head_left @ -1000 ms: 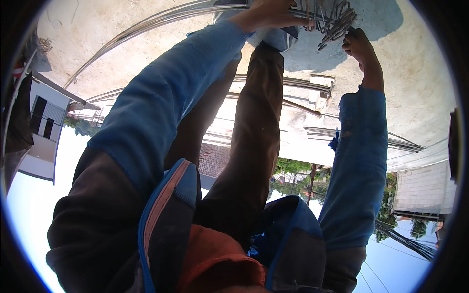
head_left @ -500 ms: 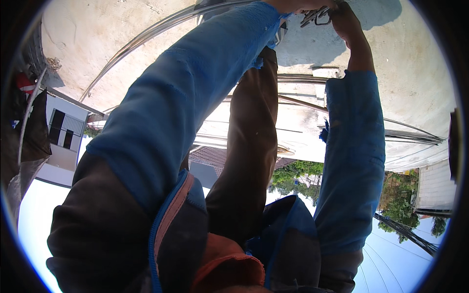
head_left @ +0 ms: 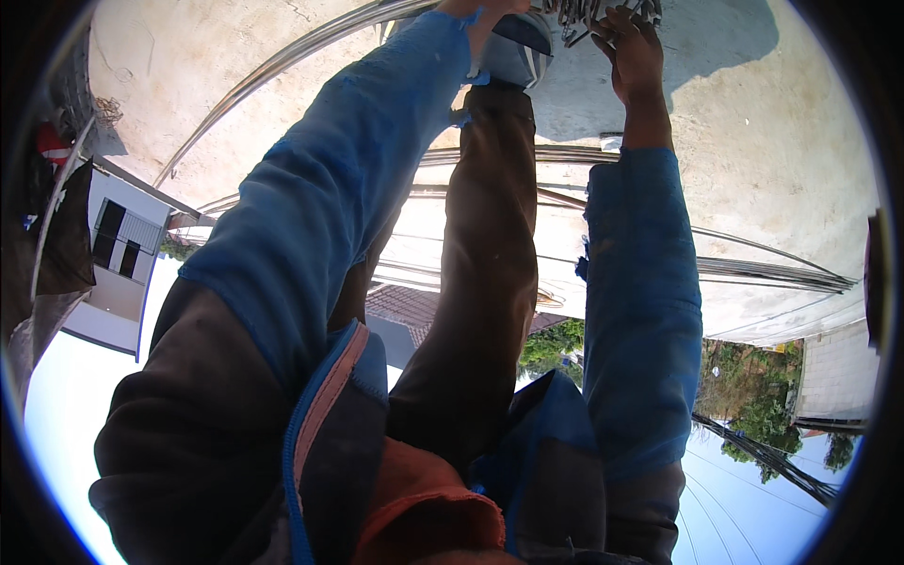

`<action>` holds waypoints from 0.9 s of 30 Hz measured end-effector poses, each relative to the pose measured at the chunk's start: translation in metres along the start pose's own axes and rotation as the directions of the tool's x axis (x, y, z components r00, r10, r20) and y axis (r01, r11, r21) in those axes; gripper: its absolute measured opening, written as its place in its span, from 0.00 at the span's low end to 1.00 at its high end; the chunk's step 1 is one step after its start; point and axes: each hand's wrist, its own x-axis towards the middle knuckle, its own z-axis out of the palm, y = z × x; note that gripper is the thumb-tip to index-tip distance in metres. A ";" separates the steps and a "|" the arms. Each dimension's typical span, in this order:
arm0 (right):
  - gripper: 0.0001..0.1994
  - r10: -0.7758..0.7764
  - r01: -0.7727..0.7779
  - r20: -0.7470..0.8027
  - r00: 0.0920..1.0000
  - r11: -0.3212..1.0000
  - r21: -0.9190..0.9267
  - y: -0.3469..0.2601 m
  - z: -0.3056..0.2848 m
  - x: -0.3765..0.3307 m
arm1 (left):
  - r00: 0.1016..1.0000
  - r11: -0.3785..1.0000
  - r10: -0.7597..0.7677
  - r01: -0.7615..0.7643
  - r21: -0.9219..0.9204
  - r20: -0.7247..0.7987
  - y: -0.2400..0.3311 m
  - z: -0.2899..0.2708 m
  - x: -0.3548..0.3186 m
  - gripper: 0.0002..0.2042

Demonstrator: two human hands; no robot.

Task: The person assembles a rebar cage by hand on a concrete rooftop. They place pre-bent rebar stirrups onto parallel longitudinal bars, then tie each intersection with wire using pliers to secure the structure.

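A clump of thin, dark, bent metal rods [head_left: 576, 15] shows at the top edge, its upper part cut off by the picture. My right hand [head_left: 637, 58] is at the clump's right side, its bent fingers closed on some of the rods. To the left, my left hand [head_left: 490, 8] is mostly beyond the top edge; its fingers are out of sight, and I cannot make out what it holds. Beneath it, between my forearms, is my shoe [head_left: 516, 47], grey-blue with pale stripes.
Long thin metal bars [head_left: 273, 75] curve over the pale concrete ground [head_left: 763, 160] on the left. More bars [head_left: 772, 273] lie behind my right forearm. A white building [head_left: 122, 254] stands at the left, and a pale wall [head_left: 833, 367] at the right.
Both hands have shifted left and moved apart. The metal rods have also moved left in the picture, and more of my shoe shows. My right hand's fingers are now more visible.
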 end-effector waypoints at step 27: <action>0.24 -0.629 0.160 -0.314 0.712 0.580 -0.799 0.050 0.077 0.016 | 0.997 0.977 -0.067 0.072 -0.200 0.031 -0.082 -0.138 -0.040 0.20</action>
